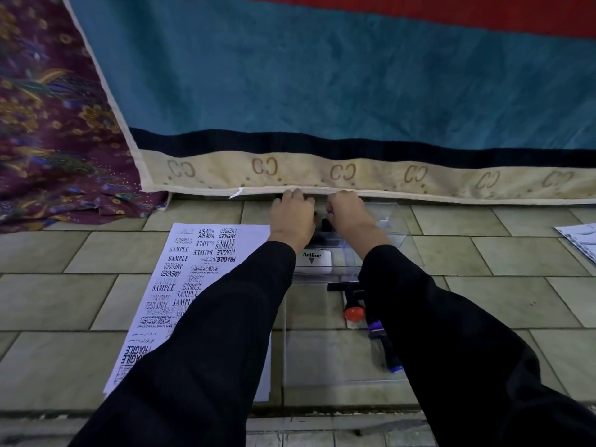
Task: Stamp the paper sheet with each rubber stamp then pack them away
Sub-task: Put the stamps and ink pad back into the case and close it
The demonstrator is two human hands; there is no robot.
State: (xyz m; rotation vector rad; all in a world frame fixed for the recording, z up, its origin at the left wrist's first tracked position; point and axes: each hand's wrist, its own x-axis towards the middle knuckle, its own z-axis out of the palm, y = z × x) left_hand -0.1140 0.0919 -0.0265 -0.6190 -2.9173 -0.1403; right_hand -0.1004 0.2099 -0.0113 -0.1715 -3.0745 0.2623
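Note:
The white paper sheet, covered in black stamp prints, lies on the tiled floor at the left. Both my hands reach to the far end of a clear plastic box by the blanket's edge. My right hand pinches a black rubber stamp with a blue end. My left hand is curled right beside it; what its fingers hold is hidden. A white Artline ink pad sits in the box. A red-capped stamp and a blue-capped stamp lie nearer me.
A clear plastic lid lies flat on the floor tiles under the two loose stamps. A teal blanket hangs straight ahead, and a patterned purple cloth at the left. Another printed sheet shows at the right edge.

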